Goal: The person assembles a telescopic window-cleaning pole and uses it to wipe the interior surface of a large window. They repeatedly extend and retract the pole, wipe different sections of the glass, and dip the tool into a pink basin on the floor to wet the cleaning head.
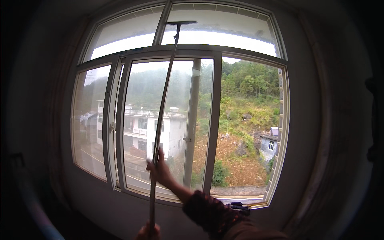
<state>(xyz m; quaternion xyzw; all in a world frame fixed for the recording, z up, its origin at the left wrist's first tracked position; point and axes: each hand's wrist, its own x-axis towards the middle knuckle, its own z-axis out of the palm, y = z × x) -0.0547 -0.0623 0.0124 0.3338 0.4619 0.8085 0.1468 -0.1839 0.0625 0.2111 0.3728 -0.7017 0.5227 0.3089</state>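
Large window with a pale metal frame point(218, 120) fills the wall; frame holds two low, wide panes along the top and taller sliding panes below, a white flat-roofed building point(172, 132) and a green-brown hillside point(244, 132) showing through the glass. Long, slim, greyish pole point(165, 96) slants up across the middle pane, leaning slightly right toward its top. At its upper end, a dark, flat crosswise head point(184, 23) lies in front of the upper right pane, beside the upright dividing bar; cannot tell whether it touches the glass. Right hand point(163, 173), sleeve point(204, 210) dark and patterned, grasps the pole's lower part, well below the head. Left hand point(149, 233), partly cut by the lower edge, is closed around the pole near its visible bottom. Dark, bluish bundle point(239, 208) rests by the sill, right of the sleeve's cuff.
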